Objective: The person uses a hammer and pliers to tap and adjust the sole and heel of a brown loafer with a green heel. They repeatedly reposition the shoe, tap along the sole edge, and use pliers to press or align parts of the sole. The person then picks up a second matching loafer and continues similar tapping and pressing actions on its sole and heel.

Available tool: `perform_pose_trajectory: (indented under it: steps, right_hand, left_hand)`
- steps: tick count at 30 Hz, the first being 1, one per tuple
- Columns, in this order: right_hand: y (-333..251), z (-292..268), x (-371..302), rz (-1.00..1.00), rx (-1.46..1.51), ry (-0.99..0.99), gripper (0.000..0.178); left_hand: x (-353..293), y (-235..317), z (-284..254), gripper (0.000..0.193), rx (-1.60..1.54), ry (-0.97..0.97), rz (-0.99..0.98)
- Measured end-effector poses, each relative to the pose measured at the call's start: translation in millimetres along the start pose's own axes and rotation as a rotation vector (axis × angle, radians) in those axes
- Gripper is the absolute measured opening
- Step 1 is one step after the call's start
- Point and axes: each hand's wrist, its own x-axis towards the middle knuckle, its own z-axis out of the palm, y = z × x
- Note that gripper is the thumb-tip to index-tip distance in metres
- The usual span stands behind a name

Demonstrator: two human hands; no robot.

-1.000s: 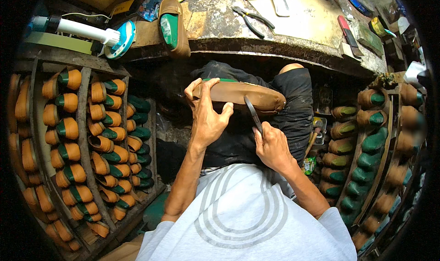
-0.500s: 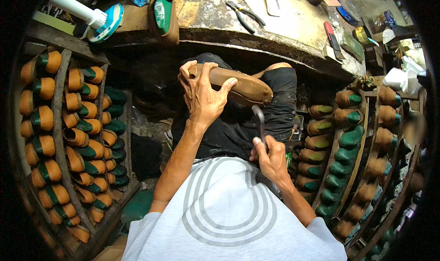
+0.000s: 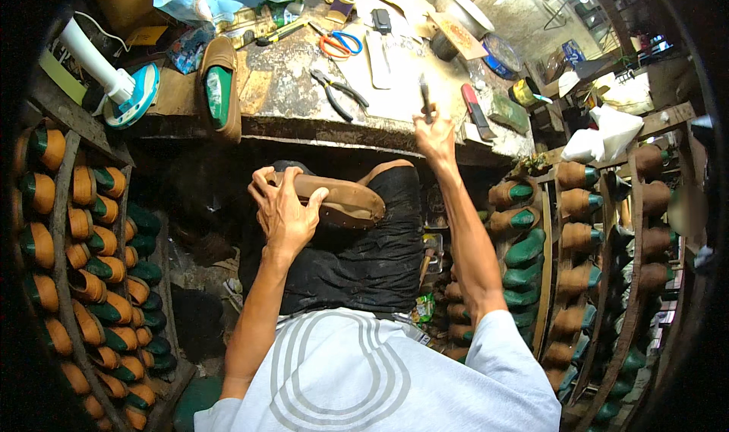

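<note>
gripping a smooth tan leather shoe (image 3: 334, 200), left hand (image 3: 285, 212), right hand (image 3: 434, 137) raising slim metal tool (image 3: 425, 98)

Single head-worn fisheye view, looking steeply down and forward from close above the lap; workbench (image 3: 304, 90) across the upper frame, shoe racks (image 3: 83, 265) curving along both sides, forearms entering from the lower edge

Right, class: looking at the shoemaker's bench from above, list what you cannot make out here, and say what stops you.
Head view only:
- Tool in the right hand: its lower end is hidden in the fist, and it is too small to tell its kind.
- Brown shoe on the lap: its near end is covered by the left hand.
- Shoes on the racks: the outer rows fade into the dark rim.
</note>
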Motion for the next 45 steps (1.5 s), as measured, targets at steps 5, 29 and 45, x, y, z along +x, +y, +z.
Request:
perform_pose_trajectory:
  steps: [5,29,45]
  right_hand:
    - [64.6,6.7,79.4,-0.163,-0.185,0.025,0.019]
    - [-39.0,51.7,-128.0,0.178,0.271,-0.618,0.022]
    - [-48.3,36.6,-140.2,0.469,0.649,-0.587,0.029]
  left_hand:
    - [-0.8,-5.0,1.3,0.06,-0.02,-0.025,-0.041]
    - [-0.8,-1.4,8.1,0.058,-0.042,-0.029,-0.045]
    - [1.5,-6.1,9.8,0.057,-0.013,0.061,0.048]
